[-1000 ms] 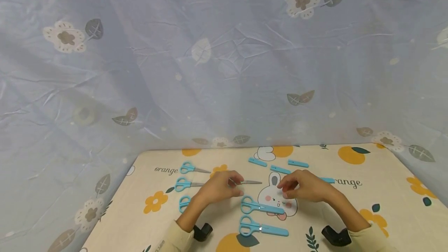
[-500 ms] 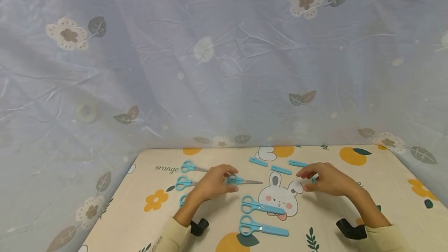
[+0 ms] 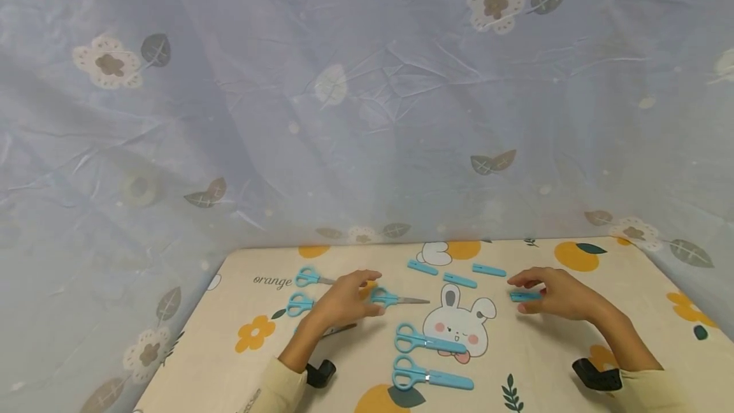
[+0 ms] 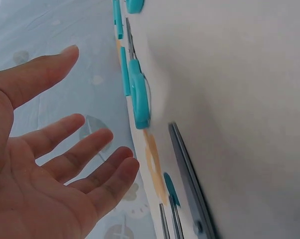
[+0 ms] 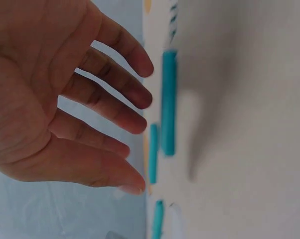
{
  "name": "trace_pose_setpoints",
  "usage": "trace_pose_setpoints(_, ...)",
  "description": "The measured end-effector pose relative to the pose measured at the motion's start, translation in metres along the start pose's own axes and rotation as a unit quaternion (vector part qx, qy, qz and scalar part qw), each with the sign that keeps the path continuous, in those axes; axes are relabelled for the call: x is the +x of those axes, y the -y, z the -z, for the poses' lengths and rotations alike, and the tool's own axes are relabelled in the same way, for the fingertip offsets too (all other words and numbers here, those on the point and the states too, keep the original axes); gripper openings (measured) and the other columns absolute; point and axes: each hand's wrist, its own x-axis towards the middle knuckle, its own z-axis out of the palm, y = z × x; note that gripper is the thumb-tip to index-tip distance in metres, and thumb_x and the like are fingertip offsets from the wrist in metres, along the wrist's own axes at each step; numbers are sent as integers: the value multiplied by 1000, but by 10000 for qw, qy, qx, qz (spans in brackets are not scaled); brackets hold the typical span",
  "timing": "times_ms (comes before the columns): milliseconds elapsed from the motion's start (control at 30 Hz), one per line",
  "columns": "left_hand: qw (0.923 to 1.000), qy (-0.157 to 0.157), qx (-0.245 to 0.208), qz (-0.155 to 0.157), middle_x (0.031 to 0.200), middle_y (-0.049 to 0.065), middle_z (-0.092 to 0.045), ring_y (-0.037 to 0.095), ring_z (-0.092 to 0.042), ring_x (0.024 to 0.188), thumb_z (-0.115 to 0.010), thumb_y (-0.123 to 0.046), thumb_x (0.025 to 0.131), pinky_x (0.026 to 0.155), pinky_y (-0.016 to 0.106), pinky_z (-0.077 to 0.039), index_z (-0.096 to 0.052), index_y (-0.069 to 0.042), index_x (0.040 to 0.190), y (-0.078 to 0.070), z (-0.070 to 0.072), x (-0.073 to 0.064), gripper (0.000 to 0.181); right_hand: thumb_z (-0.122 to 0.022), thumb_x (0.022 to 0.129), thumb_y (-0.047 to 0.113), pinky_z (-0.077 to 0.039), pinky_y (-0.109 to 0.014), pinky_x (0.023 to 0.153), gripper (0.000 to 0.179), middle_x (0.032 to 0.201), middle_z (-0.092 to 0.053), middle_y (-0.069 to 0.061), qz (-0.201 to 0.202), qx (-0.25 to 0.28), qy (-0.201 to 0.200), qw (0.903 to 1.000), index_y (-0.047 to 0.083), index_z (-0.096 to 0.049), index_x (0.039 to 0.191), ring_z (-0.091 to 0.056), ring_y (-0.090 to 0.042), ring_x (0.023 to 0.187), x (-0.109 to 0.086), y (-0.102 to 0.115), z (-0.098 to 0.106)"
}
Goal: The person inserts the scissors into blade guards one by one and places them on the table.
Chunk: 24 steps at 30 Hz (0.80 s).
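Note:
My left hand hovers just left of an uncovered pair of scissors with blue handles and bare blades pointing right. In the left wrist view its fingers are spread and the palm holds nothing. At the right, my right hand is over a blue scissor cover, thumb and fingers apart on either side of it. The right wrist view shows this cover lying on the cloth beyond the fingertips. My left hand and forearm partly hide more uncovered scissors at the left.
Two pairs of scissors in blue covers, an upper one and a lower one, lie front centre. Several loose blue covers lie toward the back. The patterned tablecloth ends against a hanging grey-blue curtain.
My right hand has moved right, from above the printed rabbit to the right-hand cover. My left hand has drawn back slightly left, exposing the middle scissors' handles.

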Motion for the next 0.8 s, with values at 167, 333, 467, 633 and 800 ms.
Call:
trace_pose_setpoints(167, 10000, 1, 67, -57, 158, 17, -56, 45, -54, 145, -83, -26, 96, 112, 64, -53, -54, -7, 156, 6, 3, 0, 69, -91, 86, 30, -63, -37, 88, 56, 127, -74, -12, -192, -239, -168, 9994, 3, -73, 132, -68, -31, 108, -6, -13, 0)
trace_pose_setpoints(333, 9997, 47, 185, -139, 158, 17, -56, 45, -56, 142, -83, -26, 96, 110, 63, -55, -53, -5, 156, 9, 6, 3, 70, -92, 85, 31, -61, -35, 87, 59, 128, -75, -12, -296, -337, -348, 9984, 4, -72, 134, -68, -33, 110, -10, -20, -1)
trace_pose_setpoints(467, 9997, 41, 228, -108, 156, 19, -57, 46, -57, 140, -84, -24, 95, 108, 62, -56, -53, -4, 156, 10, 6, 7, 71, -93, 85, 28, -61, -39, 86, 61, 128, -74, -14, -133, -374, -499, 9980, 2, -71, 135, -68, -35, 110, -11, -24, -2)
trace_pose_setpoints(633, 9997, 40, 237, -97, 155, 21, -58, 46, -59, 137, -87, -22, 93, 105, 61, -58, -52, -2, 156, 12, 7, 11, 75, -93, 85, 28, -61, -33, 84, 62, 128, -73, -14, 118, -315, -579, 9978, 1, -69, 136, -68, -29, 106, -9, -31, -4)
trace_pose_setpoints(800, 9996, 64, 271, -60, 151, 20, -61, 45, -63, 133, -88, -21, 91, 105, 59, -59, -51, -3, 157, 16, 6, 16, 77, -91, 87, 28, -63, -27, 84, 61, 126, -74, -16, 277, 89, -520, 9982, -1, -70, 135, -69, -15, 101, -4, -42, -5)
